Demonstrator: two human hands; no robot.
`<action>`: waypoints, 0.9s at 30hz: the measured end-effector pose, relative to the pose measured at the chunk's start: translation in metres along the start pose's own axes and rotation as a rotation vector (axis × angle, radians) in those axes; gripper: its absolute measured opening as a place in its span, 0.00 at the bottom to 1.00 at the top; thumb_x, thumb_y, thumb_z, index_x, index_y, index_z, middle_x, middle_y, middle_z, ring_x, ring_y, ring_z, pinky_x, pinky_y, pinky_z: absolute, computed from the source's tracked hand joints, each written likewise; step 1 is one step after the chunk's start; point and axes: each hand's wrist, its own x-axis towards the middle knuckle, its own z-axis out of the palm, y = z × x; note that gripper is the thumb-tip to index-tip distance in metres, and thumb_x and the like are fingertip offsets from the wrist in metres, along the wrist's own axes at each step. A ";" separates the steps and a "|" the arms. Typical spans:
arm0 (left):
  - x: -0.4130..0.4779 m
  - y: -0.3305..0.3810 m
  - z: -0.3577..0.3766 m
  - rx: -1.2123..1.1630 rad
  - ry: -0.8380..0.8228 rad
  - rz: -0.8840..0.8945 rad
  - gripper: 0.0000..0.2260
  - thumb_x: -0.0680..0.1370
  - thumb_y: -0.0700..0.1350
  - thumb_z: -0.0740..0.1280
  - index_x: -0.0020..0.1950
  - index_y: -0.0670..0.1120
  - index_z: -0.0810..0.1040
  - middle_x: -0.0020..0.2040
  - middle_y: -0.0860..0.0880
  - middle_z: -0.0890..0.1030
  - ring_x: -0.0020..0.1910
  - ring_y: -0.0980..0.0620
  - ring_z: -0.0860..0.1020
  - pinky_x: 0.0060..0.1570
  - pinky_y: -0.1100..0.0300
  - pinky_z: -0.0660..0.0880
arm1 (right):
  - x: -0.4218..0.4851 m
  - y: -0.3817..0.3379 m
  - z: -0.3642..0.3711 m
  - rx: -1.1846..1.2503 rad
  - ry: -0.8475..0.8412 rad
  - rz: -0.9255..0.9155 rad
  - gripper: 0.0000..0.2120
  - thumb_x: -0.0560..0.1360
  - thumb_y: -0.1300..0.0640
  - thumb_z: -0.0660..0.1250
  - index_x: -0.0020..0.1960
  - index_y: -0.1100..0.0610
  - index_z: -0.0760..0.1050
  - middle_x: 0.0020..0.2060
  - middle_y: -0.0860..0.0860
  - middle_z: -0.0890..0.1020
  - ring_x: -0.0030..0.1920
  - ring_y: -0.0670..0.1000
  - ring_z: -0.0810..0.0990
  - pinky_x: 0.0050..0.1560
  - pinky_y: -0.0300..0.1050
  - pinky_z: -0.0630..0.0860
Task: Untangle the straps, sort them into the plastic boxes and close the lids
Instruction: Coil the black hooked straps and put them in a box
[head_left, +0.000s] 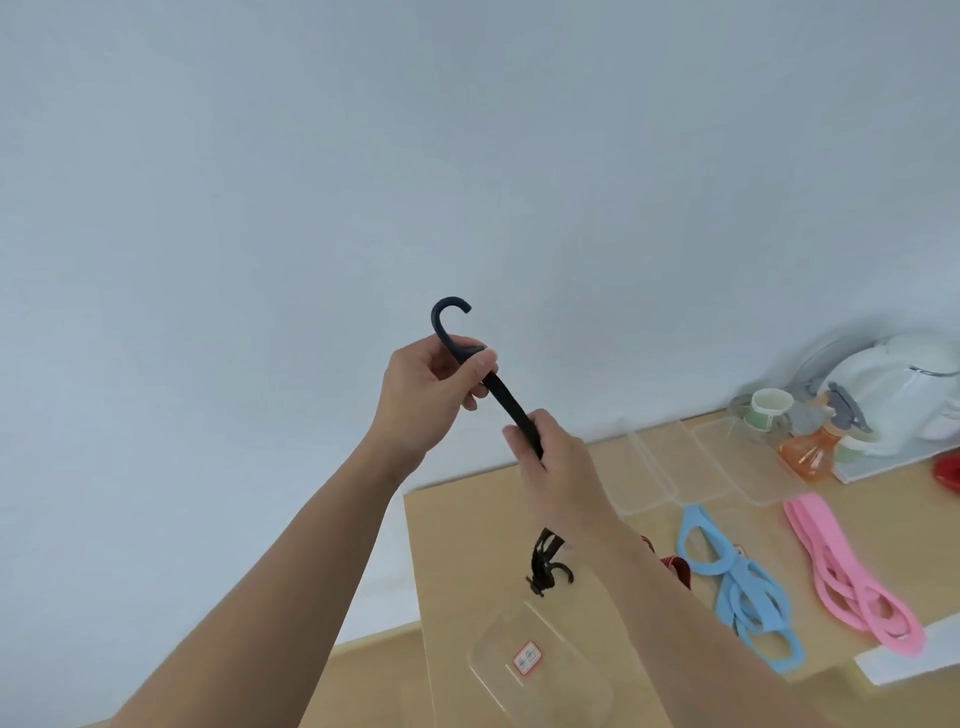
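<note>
A black strap (506, 400) with a hook at its top is held up in the air above the wooden table (467, 530). My left hand (426, 395) grips it just below the hook. My right hand (556, 467) grips the strap lower down, and the rest hangs beneath my wrist, its bundled end and second hook (548, 566) near the table. Blue straps (743, 587) and pink straps (852, 566) lie on the table to the right. A red strap (675, 566) peeks out behind my right forearm. A clear plastic box (530, 660) with a red label stands near me.
Two clear lids or boxes (660, 467) lie at the table's back edge. Behind them stand a white kettle (893, 395), a cup (771, 408) and an orange spray bottle (815, 447). Something red (948, 470) shows at the far right edge. A white wall fills the upper view.
</note>
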 end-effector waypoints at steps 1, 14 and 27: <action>0.002 0.005 -0.001 -0.017 0.017 0.006 0.06 0.79 0.40 0.72 0.52 0.38 0.81 0.46 0.40 0.86 0.38 0.49 0.81 0.39 0.58 0.78 | 0.001 -0.003 -0.005 -0.008 -0.006 -0.003 0.17 0.82 0.43 0.61 0.41 0.53 0.64 0.27 0.47 0.66 0.28 0.50 0.64 0.30 0.51 0.63; -0.013 0.046 -0.046 -0.023 -0.154 -0.054 0.17 0.73 0.33 0.75 0.60 0.40 0.77 0.45 0.39 0.85 0.42 0.40 0.84 0.44 0.52 0.81 | 0.016 -0.067 -0.080 0.064 -0.162 -0.044 0.14 0.82 0.47 0.64 0.42 0.54 0.78 0.26 0.45 0.67 0.26 0.48 0.62 0.27 0.40 0.60; -0.030 0.083 -0.045 0.406 -0.618 -0.191 0.08 0.77 0.40 0.64 0.55 0.41 0.77 0.48 0.46 0.84 0.44 0.45 0.84 0.52 0.54 0.78 | 0.024 -0.116 -0.099 0.027 -0.403 -0.126 0.13 0.82 0.47 0.64 0.47 0.56 0.79 0.30 0.49 0.79 0.33 0.48 0.78 0.36 0.38 0.71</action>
